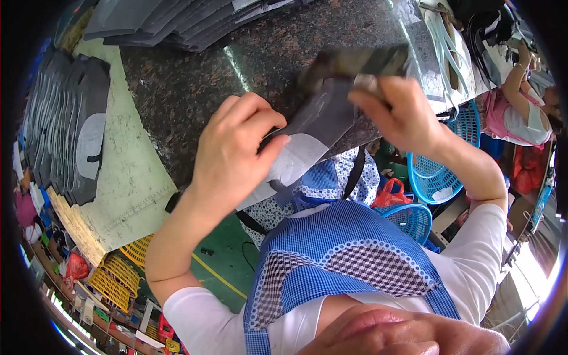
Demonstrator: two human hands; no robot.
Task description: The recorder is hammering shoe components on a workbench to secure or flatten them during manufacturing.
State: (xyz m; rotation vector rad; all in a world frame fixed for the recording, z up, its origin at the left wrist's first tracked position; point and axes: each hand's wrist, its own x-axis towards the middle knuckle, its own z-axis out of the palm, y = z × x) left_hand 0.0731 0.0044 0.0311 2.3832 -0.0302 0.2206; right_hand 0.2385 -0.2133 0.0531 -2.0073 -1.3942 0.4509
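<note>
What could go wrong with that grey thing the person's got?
The grey piece in the left hand pokes past the edge of the speckled tabletop, so it might slip off if the grip loosens. The blurred dark object at the right hand is very close, so it might bump the piece crooked.

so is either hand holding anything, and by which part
Left hand holds the dark grey piece by its left side; right hand: too blurred to tell.
</note>
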